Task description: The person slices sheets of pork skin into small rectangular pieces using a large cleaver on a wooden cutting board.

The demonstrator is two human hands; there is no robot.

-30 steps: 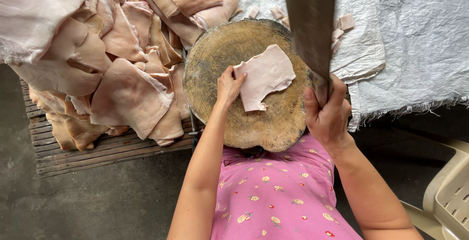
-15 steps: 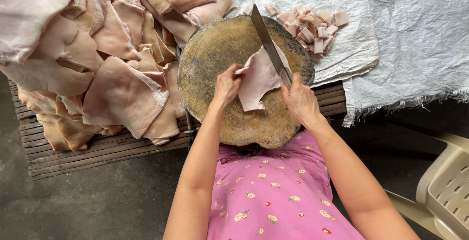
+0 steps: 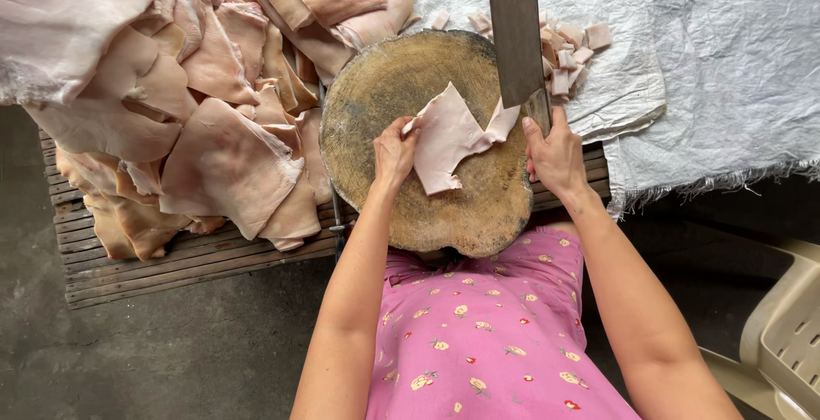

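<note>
Pork skin [image 3: 448,138], a pale sheet, lies on the round wooden chopping block [image 3: 427,206] and is pinned at its edge by the curled fingers of the left hand [image 3: 395,153]. A cleaver [image 3: 517,35] is gripped by the closed right hand [image 3: 555,159], blade raised above the block. Cut pieces [image 3: 568,57] are heaped on white cloth [image 3: 726,70] behind.

Skin sheet [image 3: 448,136] on chopping block [image 3: 410,78]; skin pile [image 3: 205,104] left.
</note>
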